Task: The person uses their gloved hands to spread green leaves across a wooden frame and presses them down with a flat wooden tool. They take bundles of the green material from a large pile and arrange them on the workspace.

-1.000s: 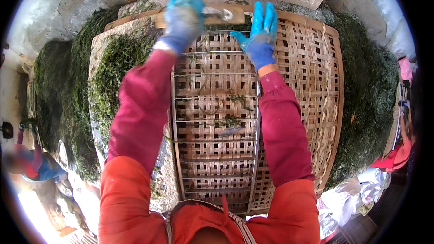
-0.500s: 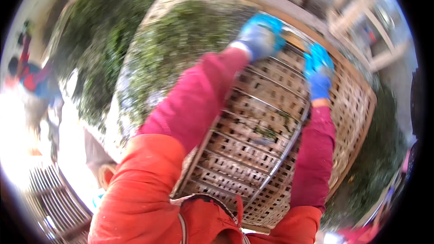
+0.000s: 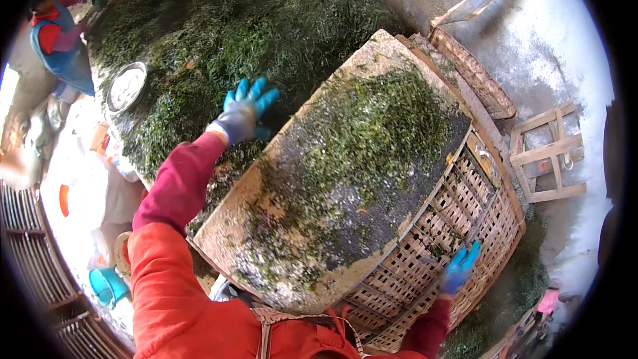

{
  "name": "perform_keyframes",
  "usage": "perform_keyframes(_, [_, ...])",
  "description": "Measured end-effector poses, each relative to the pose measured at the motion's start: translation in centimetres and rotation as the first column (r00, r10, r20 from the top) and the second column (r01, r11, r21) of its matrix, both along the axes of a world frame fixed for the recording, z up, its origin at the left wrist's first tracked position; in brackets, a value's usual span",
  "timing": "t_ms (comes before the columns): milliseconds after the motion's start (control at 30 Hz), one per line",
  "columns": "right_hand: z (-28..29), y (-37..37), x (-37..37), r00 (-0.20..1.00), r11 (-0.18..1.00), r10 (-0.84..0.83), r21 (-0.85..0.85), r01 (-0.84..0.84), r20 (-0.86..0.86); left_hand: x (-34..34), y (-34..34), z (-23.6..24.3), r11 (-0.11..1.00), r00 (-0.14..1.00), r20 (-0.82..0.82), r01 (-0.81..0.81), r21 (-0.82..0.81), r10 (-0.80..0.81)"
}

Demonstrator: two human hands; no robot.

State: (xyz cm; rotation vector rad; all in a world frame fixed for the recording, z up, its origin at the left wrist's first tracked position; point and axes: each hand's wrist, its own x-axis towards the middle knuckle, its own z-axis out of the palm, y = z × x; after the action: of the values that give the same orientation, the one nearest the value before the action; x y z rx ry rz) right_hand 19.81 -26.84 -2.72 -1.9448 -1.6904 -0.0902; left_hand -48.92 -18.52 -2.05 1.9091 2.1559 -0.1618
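My left hand (image 3: 242,113), in a blue glove, is spread over a large dark-green heap of leafy strands (image 3: 266,26), left of a pale board (image 3: 382,46) strewn with similar green pieces (image 3: 372,133). My right hand (image 3: 458,269), also gloved, has its fingers apart over a metal rack (image 3: 432,209) lying on a woven tray (image 3: 502,242); whether it touches the rack I cannot tell. A small wooden piece with a metal handle (image 3: 485,156) sits at the rack's far end.
A person in a blue apron (image 3: 63,46) stands at upper left near a round basin (image 3: 126,86). Wooden frames (image 3: 545,149) stand against the wall at right. A turquoise tub (image 3: 106,286), pale bags (image 3: 106,206) and slatted racks (image 3: 23,239) are at lower left.
The view has turned left. My left hand has let go of the handled wooden piece and moved left over the heap. My right hand has moved back along the rack toward me.
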Motion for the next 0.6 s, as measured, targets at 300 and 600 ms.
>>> perform_keyframes(300, [4.7,-5.3,-20.9,0.938,0.957,0.285,0.002,-0.290,-0.200,-2.8,9.4,-8.2,0.874,0.861,0.418,-0.417,0.251,0.291])
perform_keyframes(600, [7.8,0.7,-32.0,0.627,0.866,0.438,0.115,-0.487,-0.644,-8.9,5.6,11.0,0.768,-0.302,0.802,-0.578,0.276,-0.516])
